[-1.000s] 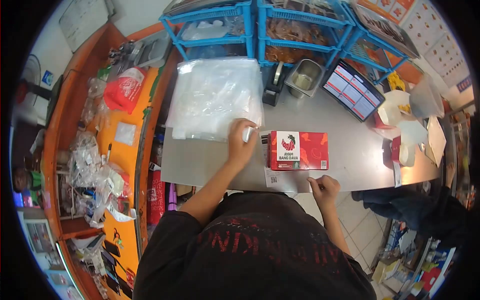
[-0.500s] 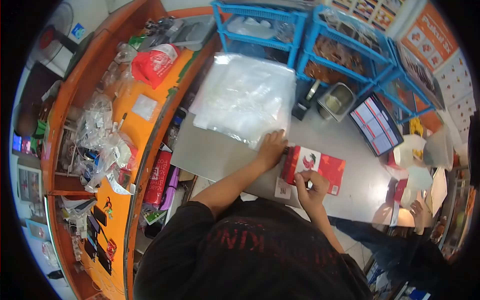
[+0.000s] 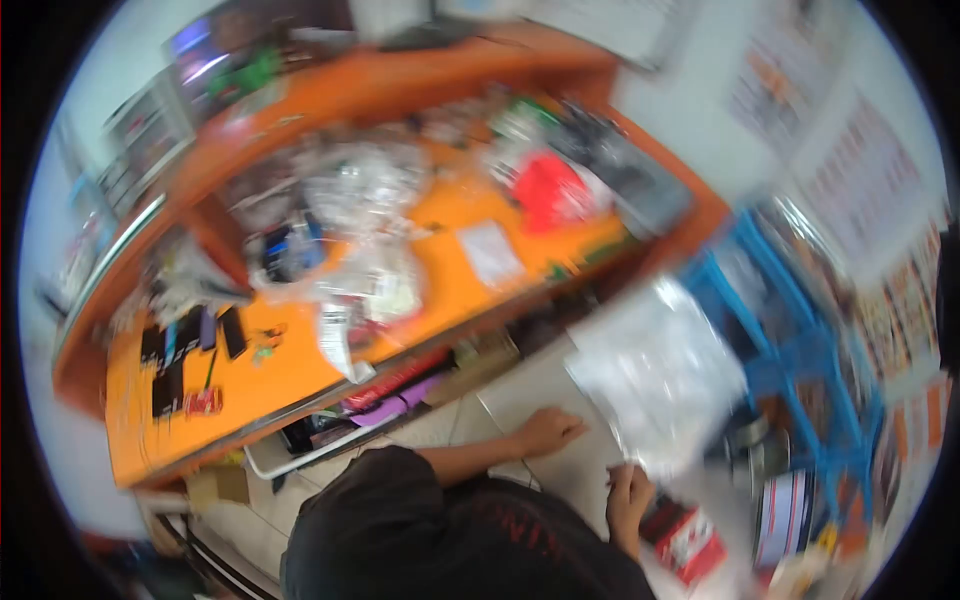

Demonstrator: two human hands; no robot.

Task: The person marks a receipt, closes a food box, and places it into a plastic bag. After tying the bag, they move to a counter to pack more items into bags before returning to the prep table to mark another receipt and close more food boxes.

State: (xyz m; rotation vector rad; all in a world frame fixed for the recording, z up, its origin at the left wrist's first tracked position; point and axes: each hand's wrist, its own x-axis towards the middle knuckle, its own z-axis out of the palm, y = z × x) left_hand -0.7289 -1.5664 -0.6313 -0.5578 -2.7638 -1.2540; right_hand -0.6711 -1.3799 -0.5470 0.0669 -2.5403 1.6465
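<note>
My left hand [image 3: 550, 432], blurred, hovers by the metal table's edge [image 3: 505, 395] with its fingers loosely extended and nothing visible in them. To its right, my right hand [image 3: 630, 498] is closed, and a small dark tip shows at its fingers; the object is too blurred to name. Just beyond and right of that hand lies a red packet [image 3: 690, 545] with a white patch. A stack of clear plastic bags [image 3: 660, 375] covers the table above both hands.
An orange counter [image 3: 440, 270] holds plastic bags, a red bag [image 3: 552, 192], a white packet [image 3: 490, 253] and several phones. Blue shelves [image 3: 790, 350] stand at right, near a tablet [image 3: 783, 518]. A drawer with purple and red items sits under the counter.
The view has swung left toward the orange counter. My left hand has come off the plastic bags, and my right hand has moved from on top of the red packet to beside it.
</note>
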